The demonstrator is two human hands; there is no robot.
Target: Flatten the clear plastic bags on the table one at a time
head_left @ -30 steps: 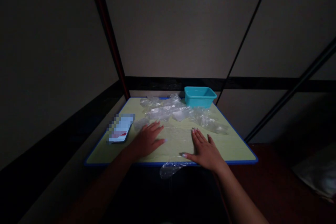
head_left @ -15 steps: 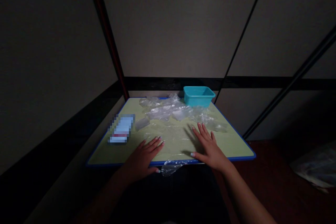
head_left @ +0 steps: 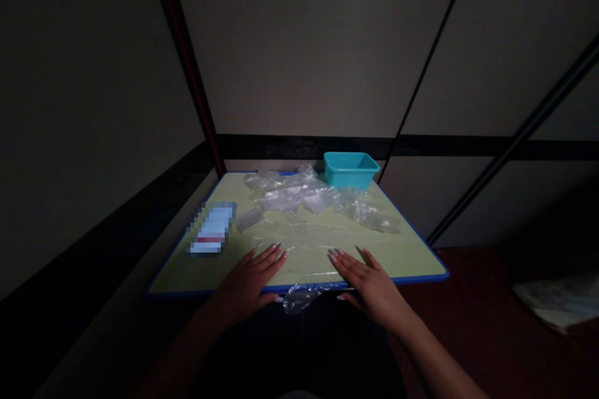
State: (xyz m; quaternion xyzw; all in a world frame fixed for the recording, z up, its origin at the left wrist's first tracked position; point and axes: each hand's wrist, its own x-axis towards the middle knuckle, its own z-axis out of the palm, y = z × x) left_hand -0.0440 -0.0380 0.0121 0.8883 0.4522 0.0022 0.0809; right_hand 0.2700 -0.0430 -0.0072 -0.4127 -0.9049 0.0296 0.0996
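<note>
A clear plastic bag [head_left: 306, 254] lies spread on the pale yellow table [head_left: 180, 274], one end of it hanging crumpled over the blue front edge. My left hand [head_left: 250, 277] rests flat at the bag's left side, fingers stretched out and thumb at the table edge. On the opposite side my right hand [head_left: 369, 280] lies flat with its fingers extended, touching the bag's right part. Neither hand grips anything. Beyond the fingertips lies a loose heap of crumpled clear plastic bags [head_left: 285, 196].
A turquoise plastic basket [head_left: 350, 177] stands at the table's back right corner. At the left edge lies a pixelated flat object with a lit, screen-like face [head_left: 213, 229]. Beside it is a small piece of folded plastic [head_left: 249, 219]. Panelled walls rise behind and to the left.
My right hand has come back toward the front edge and a little left, its fingers now closer together. My left hand stays nearly in place. The view has shifted slightly.
</note>
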